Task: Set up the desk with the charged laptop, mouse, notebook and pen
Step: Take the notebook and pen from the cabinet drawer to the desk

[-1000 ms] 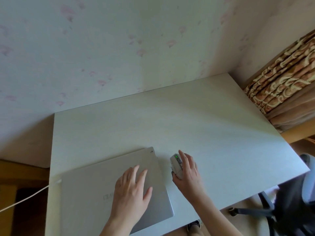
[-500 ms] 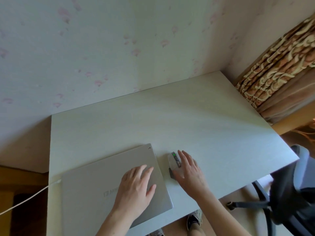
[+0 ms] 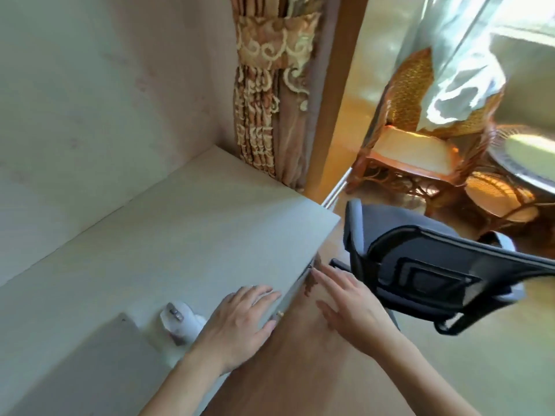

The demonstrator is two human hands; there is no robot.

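The closed silver laptop [image 3: 99, 358] lies on the pale desk [image 3: 186, 235] at the lower left, partly cut off by the frame. Just right of its corner rests the light grey mouse [image 3: 180, 321], with no hand on it. My left hand [image 3: 240, 322] is flat and open at the desk's front edge, right of the mouse. Past the edge, my right hand [image 3: 351, 307] hovers over the floor with fingers spread, holding nothing, close to the office chair. No notebook or pen shows.
A black mesh office chair [image 3: 435, 265] stands right beside the desk's front corner. A patterned curtain [image 3: 270, 94] hangs by the desk's far end. Wicker chairs [image 3: 414, 151] and a round table [image 3: 528, 157] sit beyond a doorway on the right.
The view has swung sharply right. My right hand left the mouse and moved off the desk toward the chair. My left hand came off the laptop lid to the desk's front edge.
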